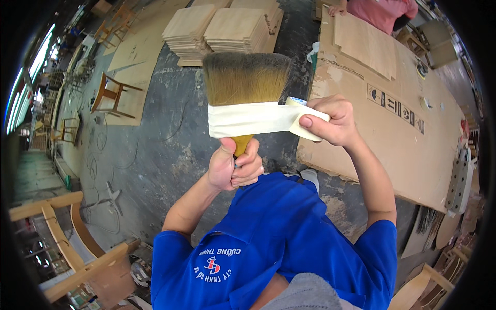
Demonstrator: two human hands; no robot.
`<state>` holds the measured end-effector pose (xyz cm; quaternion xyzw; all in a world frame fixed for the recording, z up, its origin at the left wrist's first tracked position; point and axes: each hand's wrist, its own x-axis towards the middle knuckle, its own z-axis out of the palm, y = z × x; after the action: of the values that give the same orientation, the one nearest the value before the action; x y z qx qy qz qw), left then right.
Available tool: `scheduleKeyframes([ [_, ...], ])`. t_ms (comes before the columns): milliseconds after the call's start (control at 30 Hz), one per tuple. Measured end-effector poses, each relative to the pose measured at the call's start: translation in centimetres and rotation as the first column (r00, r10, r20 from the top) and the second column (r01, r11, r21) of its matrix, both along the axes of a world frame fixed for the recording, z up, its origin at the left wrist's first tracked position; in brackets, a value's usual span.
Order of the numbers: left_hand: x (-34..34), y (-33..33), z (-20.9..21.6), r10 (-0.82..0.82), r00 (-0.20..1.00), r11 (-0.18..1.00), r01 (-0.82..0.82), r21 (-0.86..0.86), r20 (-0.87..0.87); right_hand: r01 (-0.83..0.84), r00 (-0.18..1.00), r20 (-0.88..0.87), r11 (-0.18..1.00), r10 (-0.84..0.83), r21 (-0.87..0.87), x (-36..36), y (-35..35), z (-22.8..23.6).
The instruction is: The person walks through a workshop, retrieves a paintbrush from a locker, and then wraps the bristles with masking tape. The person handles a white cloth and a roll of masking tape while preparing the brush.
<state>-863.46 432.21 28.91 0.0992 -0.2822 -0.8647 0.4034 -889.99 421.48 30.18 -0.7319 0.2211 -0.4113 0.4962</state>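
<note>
A wide paintbrush [247,82] stands upright in front of me, its tan bristles dark at the tips. My left hand [235,164] is closed round its yellowish handle, just under the head. Cream masking tape [243,119] wraps the band below the bristles, slightly wrinkled. From the band's right end the strip runs to a roll of masking tape [305,123], still joined to it. My right hand [333,121] grips that roll, thumb on its near side and fingers partly hidden behind.
To the right lies a cardboard-covered work surface [361,150] with thin wooden panels [364,44] on it. Another person [380,13] is at its far end. Stacks of panels [235,33] stand ahead on the floor; wooden chairs [111,95] are at left.
</note>
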Motion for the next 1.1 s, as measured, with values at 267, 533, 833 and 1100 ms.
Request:
scheduleKeyframes([
  [267, -2.4, -2.6, -1.2, -0.109, 0.991, 0.985, 0.119, 0.128, -0.082, 0.236, 0.972, 0.003, 0.971, -0.236, 0.040, -2.2, -0.9, -0.7],
  [533, -7.3, -5.5, -1.8, -0.210, 0.973, 0.975, 0.216, 0.052, -0.099, 0.651, 0.752, 0.057, 0.727, -0.657, -0.219, -4.5, -0.8, -0.6],
  [833, -20.0, -12.2, -1.9, -0.452, 0.844, 0.891, 0.440, -0.108, -0.288, 0.734, 0.340, -0.436, 0.525, -0.833, -0.432, -15.2, -3.3, -9.4],
  [1100, -34.0, -25.2, -3.4, -0.290, 0.914, 0.946, 0.318, 0.056, -0.285, 0.817, -0.089, -0.344, 0.129, -0.935, -0.561, -37.5, -2.7, -22.9],
])
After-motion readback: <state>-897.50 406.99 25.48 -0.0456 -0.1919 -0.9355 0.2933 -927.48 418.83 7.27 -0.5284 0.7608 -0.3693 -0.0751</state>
